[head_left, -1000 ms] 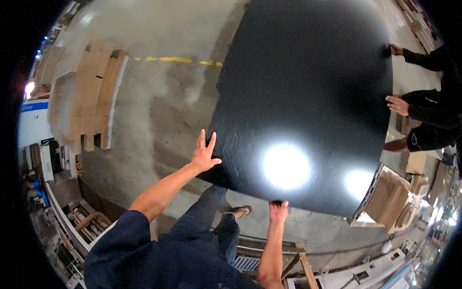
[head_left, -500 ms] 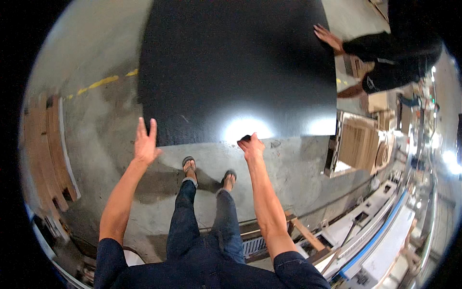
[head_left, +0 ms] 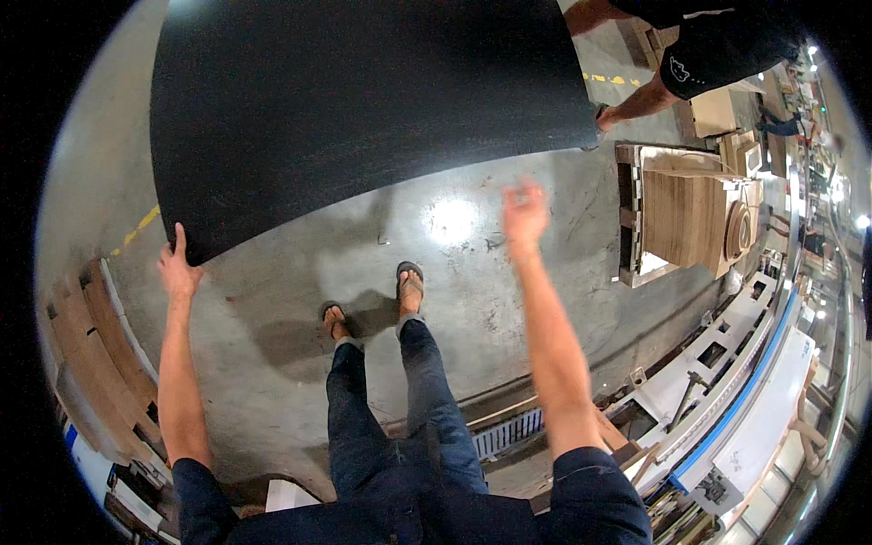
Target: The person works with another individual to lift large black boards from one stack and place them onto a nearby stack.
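Note:
A large black sheet [head_left: 363, 100] stretches across the upper middle, its near edge curving up from the left corner to the right. My left hand [head_left: 182, 271] grips that near left corner, with fingers at the edge and the thumb beside it. Smeared by motion, my right hand [head_left: 527, 216] hangs in the air over the floor, apart from the sheet's edge; its fingers are not clear. At the sheet's right side a co-worker's hand [head_left: 607, 118] touches the near right corner. The co-worker's other hand is hidden behind the sheet.
Stacked brown boards [head_left: 681, 213] stand on a pallet at right. More long brown boards [head_left: 95, 354] lie at left. A long white machine bed [head_left: 727, 363] with a blue strip runs along the lower right. Yellow tape [head_left: 136, 232] marks the concrete floor [head_left: 318, 272].
The sheet has shifted up and left in view, and its near edge now curves. My right hand has come off that edge. The co-worker's visible hand is now at the near right corner.

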Motion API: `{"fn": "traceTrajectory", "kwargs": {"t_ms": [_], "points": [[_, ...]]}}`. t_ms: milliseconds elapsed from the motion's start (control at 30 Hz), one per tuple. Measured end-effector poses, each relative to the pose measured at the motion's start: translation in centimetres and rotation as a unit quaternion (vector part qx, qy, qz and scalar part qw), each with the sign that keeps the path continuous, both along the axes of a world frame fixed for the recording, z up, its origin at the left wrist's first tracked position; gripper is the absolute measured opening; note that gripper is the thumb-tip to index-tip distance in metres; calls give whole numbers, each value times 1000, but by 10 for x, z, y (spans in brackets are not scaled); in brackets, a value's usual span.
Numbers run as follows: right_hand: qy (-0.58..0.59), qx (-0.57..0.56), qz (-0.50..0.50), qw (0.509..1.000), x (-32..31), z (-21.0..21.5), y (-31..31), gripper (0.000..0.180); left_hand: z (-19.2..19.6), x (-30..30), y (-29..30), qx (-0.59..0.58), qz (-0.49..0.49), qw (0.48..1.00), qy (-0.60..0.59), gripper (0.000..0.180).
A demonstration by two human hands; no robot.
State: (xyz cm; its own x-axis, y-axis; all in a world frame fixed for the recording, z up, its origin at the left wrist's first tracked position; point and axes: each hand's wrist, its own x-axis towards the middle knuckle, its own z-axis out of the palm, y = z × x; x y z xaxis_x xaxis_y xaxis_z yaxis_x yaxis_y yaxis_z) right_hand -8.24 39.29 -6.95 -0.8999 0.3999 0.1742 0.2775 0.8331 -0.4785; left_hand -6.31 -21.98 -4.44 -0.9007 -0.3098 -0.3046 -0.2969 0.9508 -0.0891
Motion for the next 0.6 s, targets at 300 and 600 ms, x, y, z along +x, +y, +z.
{"fn": "traceTrajectory", "kwargs": {"t_ms": [300, 600], "points": [[-134, 155, 91, 975, -116, 8, 174, 67, 23, -18, 15, 51, 10, 999, -18, 97], [-164, 154, 113, 968, -129, 19, 158, 69, 25, -38, -4, 34, 35, 997, -56, 95]]}}
